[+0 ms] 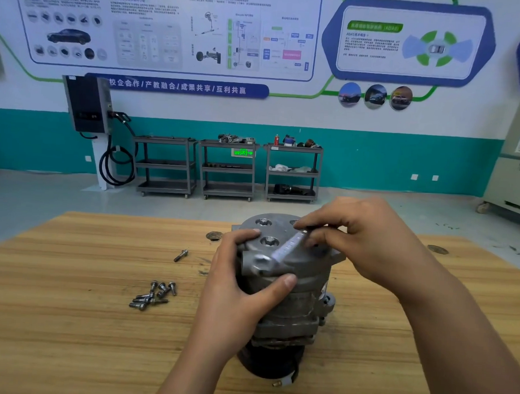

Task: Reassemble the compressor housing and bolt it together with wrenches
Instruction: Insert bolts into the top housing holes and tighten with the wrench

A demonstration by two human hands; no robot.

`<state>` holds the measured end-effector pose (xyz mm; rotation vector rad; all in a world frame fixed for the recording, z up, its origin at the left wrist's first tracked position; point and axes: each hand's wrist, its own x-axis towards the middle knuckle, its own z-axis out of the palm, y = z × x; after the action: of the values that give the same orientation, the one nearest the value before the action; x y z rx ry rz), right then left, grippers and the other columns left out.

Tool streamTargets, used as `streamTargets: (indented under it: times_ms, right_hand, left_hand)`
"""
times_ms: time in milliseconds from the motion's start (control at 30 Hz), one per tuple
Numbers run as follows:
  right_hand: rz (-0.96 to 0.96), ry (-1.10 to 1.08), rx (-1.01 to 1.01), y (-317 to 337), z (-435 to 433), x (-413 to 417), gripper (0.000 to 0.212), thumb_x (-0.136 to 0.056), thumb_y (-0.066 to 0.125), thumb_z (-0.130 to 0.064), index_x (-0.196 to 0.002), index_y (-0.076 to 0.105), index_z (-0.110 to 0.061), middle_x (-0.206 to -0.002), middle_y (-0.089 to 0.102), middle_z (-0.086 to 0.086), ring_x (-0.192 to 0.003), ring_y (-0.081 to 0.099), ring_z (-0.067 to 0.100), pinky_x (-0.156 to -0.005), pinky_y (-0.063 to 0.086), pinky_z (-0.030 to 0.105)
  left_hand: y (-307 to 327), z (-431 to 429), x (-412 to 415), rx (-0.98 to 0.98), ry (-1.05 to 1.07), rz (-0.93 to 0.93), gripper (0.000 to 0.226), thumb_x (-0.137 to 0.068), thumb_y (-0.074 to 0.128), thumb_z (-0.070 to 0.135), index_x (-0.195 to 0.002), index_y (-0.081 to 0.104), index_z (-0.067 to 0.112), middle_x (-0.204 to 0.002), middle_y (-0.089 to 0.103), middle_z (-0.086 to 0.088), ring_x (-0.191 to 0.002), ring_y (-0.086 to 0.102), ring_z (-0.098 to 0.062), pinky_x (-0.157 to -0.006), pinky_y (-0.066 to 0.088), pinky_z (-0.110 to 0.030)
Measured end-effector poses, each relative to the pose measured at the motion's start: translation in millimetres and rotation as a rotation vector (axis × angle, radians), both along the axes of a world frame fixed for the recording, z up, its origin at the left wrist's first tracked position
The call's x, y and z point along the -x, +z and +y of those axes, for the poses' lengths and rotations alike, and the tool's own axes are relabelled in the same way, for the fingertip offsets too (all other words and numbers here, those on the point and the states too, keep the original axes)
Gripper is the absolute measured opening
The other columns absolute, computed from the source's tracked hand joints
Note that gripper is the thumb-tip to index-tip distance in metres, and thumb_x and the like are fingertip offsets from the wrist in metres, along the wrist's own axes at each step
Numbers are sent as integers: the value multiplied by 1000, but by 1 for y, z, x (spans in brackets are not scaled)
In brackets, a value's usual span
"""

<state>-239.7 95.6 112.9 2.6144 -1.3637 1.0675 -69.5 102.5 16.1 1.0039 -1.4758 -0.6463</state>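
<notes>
Found at the near foot of the compressor housing [295, 305]: a small brass-coloured piece [276, 384] lying on the bench [68, 322]. Housing itself recorded standing upright at bench centre, dark pulley end down, grey cover end up. Left hand [243, 288] observed gripping the upper body from the left side, with the thumb laid across the front and the fingers [248, 233] curled over the cover edge. Noted to the left of the housing, apart from it: a pile of loose bolts [153, 295], and farther back a single bolt [181, 255] lying alone. Seen in the top cover: two seated bolts [269, 241]. Above the cover, right hand [367, 243] found pinching a wrench [289, 247] near its far end between thumb and curled fingers, the shank slanting down toward the near left. Wrench blurred; cannot tell whether either end sits on a bolt head. Beyond the bench, against a teal-banded wall: three grey carts [228, 168] carrying assorted parts, and to their left a wall-mounted charger [87, 103] with a looped cable. Higher on the wall, printed display boards [170, 29].
</notes>
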Motion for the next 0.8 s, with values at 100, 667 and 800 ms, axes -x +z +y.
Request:
streamTargets:
  times_ms: [100, 667, 800]
  right_hand:
    - [-18, 11, -4, 2, -11, -9, 10, -77, 72, -18, -85, 76, -17, -65, 55, -24, -70, 53, -12, -64, 38, 6]
    - [-449, -197, -345, -12, -45, -15, 32, -82, 63, -27, -55, 50, -15, -52, 33, 2, -48, 33, 16, -51, 25, 27]
    - [-526, -277, -314, -21, -40, -8, 38, -76, 65, -36, -49, 44, -18, -52, 44, 2, -51, 48, 21, -54, 43, 32]
  left_hand:
    - [1, 1, 1, -4, 10, -4, 60, -49, 72, 62, -101, 43, 62, -112, 56, 19, -98, 59, 2, -80, 53, -25]
    - [1, 0, -1, 14, -26, 10, 61, -48, 72, 60, -103, 46, 55, -110, 57, 22, -99, 60, -1, -82, 52, -26]
    - [1, 0, -2, 12, -35, 33, 61, -48, 73, 59, -103, 47, 55, -107, 55, 30, -99, 60, 1, -83, 53, -28]
